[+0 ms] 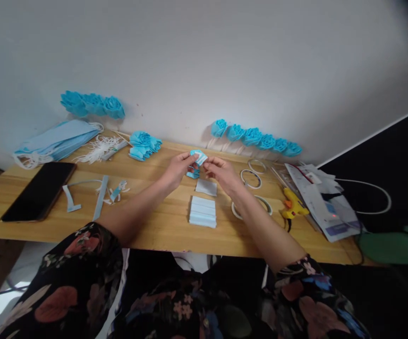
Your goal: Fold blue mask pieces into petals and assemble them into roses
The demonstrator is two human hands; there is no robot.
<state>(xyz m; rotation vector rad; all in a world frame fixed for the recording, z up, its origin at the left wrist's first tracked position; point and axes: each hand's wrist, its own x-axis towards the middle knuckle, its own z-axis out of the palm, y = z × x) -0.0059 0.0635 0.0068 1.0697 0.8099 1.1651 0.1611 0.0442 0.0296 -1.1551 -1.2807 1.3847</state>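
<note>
A small folded piece of blue and white mask fabric (199, 157) is held up over the middle of the table. My left hand (179, 170) pinches its left side, and my right hand (223, 174) has fingertips closed at its lower right corner. Beneath the left fingers lie a few small blue pieces (193, 173), partly hidden. Closer to me rest a single pale rectangle of fabric (206, 188) and a neat stack of light blue rectangles (203, 213).
Blue fabric roses line the wall, left (94, 103) and right (251, 136); more roses (143, 145) lie between. Left are face masks (57, 139), ear loops (98, 149), a phone (39, 190) and scraps (101, 197). Right are tape rolls (251, 179), a yellow glue gun (294, 203) and packaging (316, 202).
</note>
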